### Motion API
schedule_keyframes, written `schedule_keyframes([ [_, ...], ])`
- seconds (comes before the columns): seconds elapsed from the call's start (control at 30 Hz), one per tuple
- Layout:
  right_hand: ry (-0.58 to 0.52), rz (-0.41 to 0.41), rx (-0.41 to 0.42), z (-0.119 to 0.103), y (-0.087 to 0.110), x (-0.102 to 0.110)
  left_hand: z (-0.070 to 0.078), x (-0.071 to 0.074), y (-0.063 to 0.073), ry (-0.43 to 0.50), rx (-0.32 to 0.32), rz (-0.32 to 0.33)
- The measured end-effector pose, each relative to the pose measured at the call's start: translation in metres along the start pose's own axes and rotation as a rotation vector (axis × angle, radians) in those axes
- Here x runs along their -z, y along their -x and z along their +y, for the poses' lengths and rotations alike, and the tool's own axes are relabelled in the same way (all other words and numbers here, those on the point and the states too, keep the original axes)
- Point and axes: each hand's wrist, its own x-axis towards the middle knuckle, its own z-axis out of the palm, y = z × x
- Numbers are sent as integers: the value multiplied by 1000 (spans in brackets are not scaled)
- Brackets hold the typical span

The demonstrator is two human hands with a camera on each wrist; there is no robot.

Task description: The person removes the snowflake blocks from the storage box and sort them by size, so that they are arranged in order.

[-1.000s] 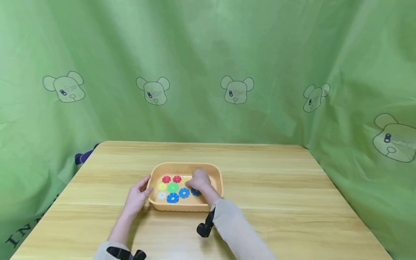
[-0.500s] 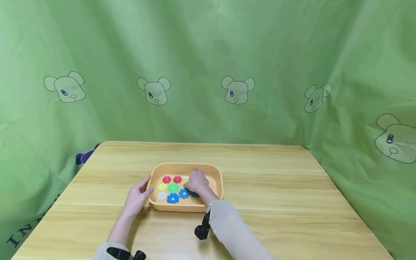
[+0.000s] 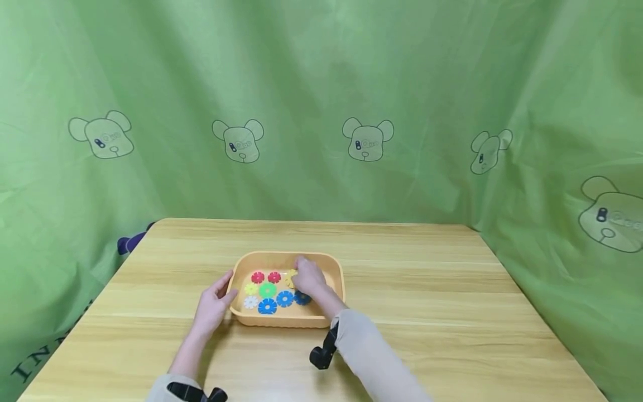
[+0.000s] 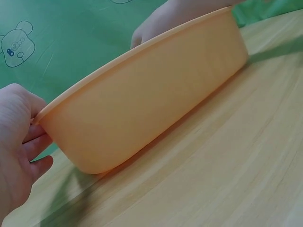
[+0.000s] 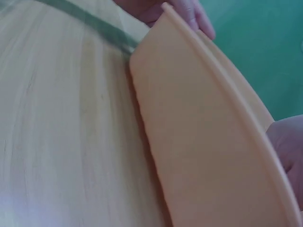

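In the head view a shallow orange-tan plastic tray (image 3: 286, 322) holds flat notched snowflake discs. My left hand (image 3: 211, 307) holds the tray's left end, thumb over the rim and fingers outside, also seen in the left wrist view. My right hand (image 3: 308, 277) reaches down inside the tray's right half, right beside a yellow snowflake disc (image 3: 291, 274). Its fingertips are hidden behind the hand and the tray wall, so I cannot tell whether they pinch anything. A dark blue disc (image 3: 302, 298) lies just below that hand.
To the left in the tray lie red discs (image 3: 258, 277), a green disc (image 3: 268, 290), a pale yellow disc (image 3: 250, 288), a white disc (image 3: 250, 302) and blue discs (image 3: 267, 306). The tray stands on a wood-grain table (image 3: 427, 296), with a green curtain (image 3: 301, 184) behind.
My right hand first shifted slightly left over the dark blue disc, then back up and right, uncovering the yellow disc and the dark blue one. The left hand and tray stay put.
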Motion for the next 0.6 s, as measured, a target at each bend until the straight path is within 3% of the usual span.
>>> schedule_keyframes([
  [0.2, -294, 11, 8, 7, 4, 16, -1, 2, 0, 18, 5, -14],
  [0.3, -439, -11, -33, 9, 8, 27, -2, 3, 1, 17, 2, -29],
  [0.6, -649, 31, -106, 17, 18, 70, -4, 10, 5, 6, -29, -85],
])
